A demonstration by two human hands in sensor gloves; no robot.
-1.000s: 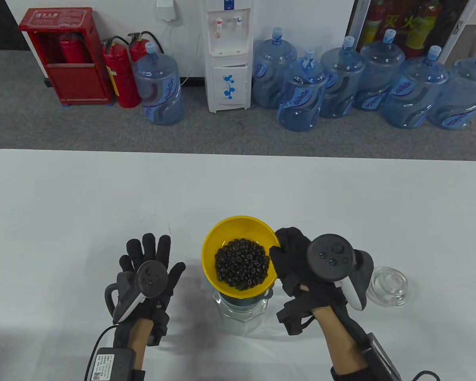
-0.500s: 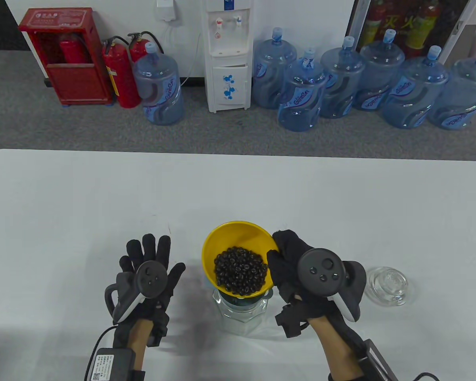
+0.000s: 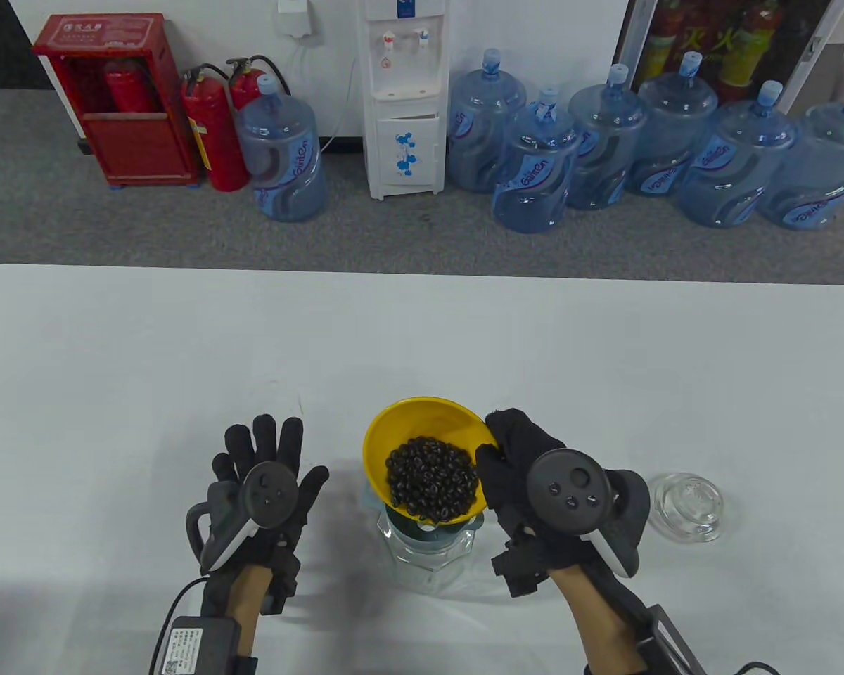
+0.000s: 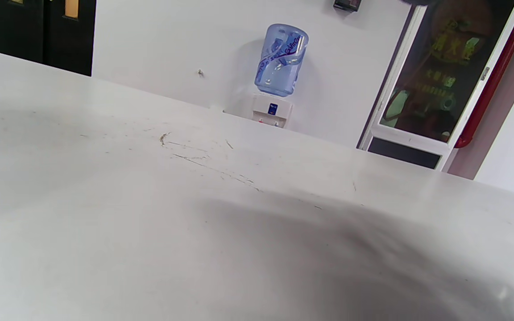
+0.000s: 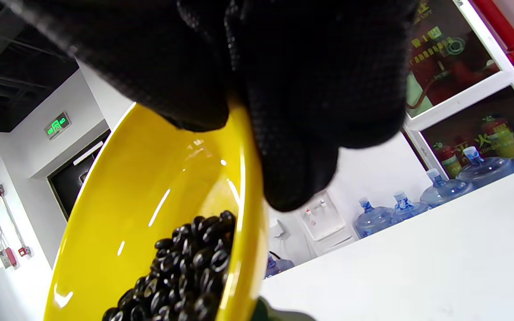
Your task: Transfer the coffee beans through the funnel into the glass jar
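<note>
Glass jar (image 3: pixel 429 559) nearest, dark green funnel (image 3: pixel 422 527) seated in its mouth, tilted yellow bowl (image 3: pixel 422 429) of coffee beans (image 3: pixel 432 478) above, rim pinched by right hand (image 3: pixel 534 485), left hand (image 3: pixel 264 485) spread flat on white table (image 3: pixel 183 365), glass lid (image 3: pixel 689 505) far right

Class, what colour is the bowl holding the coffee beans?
Yellow bowl; it shows best in the right wrist view.

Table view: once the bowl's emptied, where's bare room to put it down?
Bare: the far half of the table beyond the yellow bowl, and the left side outboard of the left hand. Crowded: the near centre, with the jar and funnel, the right hand and the glass lid.
</note>
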